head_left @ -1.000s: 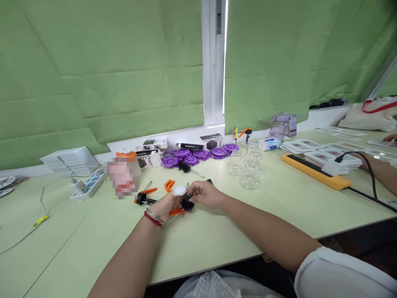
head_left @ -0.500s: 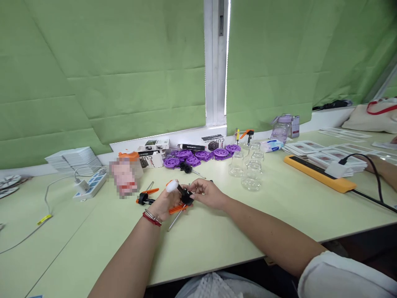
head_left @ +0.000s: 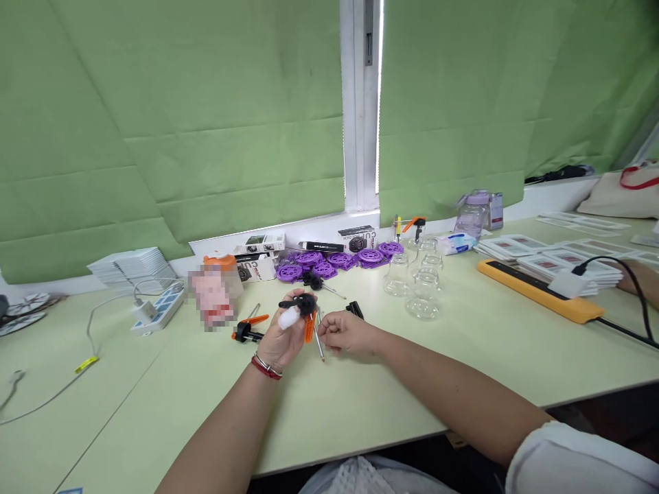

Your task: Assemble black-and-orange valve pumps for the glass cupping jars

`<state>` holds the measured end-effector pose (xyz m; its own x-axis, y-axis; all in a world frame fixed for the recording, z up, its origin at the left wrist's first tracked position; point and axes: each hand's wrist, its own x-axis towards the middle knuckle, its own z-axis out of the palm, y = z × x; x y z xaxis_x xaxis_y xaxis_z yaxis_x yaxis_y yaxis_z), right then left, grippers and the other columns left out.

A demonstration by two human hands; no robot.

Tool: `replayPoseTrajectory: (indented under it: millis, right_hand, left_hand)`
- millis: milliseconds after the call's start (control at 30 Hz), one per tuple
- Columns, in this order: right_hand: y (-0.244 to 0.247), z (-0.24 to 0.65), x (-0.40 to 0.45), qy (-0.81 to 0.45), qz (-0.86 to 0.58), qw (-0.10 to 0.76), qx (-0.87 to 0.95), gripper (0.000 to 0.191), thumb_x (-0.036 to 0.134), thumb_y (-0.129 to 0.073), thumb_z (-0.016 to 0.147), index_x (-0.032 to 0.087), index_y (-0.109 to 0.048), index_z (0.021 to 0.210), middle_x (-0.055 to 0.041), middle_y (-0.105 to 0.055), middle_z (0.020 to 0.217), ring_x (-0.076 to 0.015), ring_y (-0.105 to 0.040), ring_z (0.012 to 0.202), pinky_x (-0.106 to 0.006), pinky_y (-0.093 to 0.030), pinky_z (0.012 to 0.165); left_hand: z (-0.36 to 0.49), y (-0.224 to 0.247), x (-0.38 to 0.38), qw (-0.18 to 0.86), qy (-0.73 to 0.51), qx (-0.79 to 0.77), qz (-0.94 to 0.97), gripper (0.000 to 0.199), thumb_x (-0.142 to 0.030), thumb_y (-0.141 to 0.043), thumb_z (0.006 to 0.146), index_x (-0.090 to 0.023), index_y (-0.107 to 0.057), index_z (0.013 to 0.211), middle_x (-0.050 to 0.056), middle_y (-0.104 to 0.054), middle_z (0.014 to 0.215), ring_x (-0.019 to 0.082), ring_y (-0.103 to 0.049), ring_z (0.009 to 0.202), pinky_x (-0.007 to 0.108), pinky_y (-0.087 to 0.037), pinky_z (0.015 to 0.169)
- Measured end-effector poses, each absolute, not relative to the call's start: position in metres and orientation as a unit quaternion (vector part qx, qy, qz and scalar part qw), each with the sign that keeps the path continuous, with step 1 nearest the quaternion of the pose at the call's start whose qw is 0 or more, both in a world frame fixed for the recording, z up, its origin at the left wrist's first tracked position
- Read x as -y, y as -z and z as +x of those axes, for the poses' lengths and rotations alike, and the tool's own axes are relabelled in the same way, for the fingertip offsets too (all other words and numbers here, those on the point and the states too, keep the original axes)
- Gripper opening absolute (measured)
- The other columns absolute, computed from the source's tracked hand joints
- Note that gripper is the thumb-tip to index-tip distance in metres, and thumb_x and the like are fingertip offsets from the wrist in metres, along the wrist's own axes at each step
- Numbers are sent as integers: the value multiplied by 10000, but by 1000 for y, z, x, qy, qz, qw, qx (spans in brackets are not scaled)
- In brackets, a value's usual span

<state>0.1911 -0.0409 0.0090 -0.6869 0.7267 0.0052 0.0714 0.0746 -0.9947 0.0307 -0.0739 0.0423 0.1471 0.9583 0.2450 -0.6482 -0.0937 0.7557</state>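
Observation:
My left hand [head_left: 288,336] is closed around a black dispenser head [head_left: 303,304] with an orange lever [head_left: 309,327] and a thin metal tube [head_left: 318,343] pointing down. A white cover [head_left: 289,317] wraps a fingertip of this hand. Beside the tube, my right hand [head_left: 342,333] has its fingers curled together low over the table; whatever they grip is hidden. Just behind that hand lies a black part [head_left: 354,310]. A similar black and orange head [head_left: 247,332] rests left of my left hand. Farther back lies another black head with a metal tube [head_left: 314,280].
Purple wheel-shaped pieces [head_left: 340,260] and boxes [head_left: 257,267] line the wall. Several glass bottles [head_left: 422,302] stand to the right, near a yellow power strip [head_left: 535,291] and stacked white frames [head_left: 556,261]. Another person's arm [head_left: 641,281] shows far right. A white power strip [head_left: 159,309] lies left.
The head in my left hand has turned, so its tube now points down and slightly right. My right hand has come off the black body and moved lower, beside the tube.

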Motion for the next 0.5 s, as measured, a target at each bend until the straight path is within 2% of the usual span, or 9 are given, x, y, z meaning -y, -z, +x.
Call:
replayPoseTrajectory:
  millis: [167,300,367,500]
  right_hand:
    - [-7,192,44,-619,-257,243,701,275,358,-684,709,143,-574,840,11,-568,684,-79,-530,556,-233,-458,560]
    - [-3,190,45,-602,-276,206,720,217,338,-638,740,158,-562,836,9,-592,672,-66,-481,478,-213,-411,481]
    - [-4,192,41,-585,-300,231,718,191,338,-606,761,159,-571,817,17,-586,637,-57,-444,450,-199,-369,456]
    - [-13,202,26,-560,-335,339,677,240,377,-583,764,139,-604,791,30,-539,568,-51,-382,430,-201,-300,442]
  left_hand:
    - [32,-40,72,596,-657,-241,394,341,-150,-697,669,-244,-540,956,12,-628,1014,169,-566,1062,360,-367,998]
    - [30,-40,71,546,-678,-254,422,422,-75,-682,607,-255,-537,961,-3,-626,1029,158,-559,1076,333,-370,989]
    - [26,-42,69,529,-674,-251,451,433,-46,-667,584,-247,-543,947,5,-630,1035,166,-551,1091,321,-375,974]
    - [12,-46,63,534,-628,-265,500,367,-19,-630,585,-208,-560,892,52,-649,1039,206,-561,1077,326,-408,905]
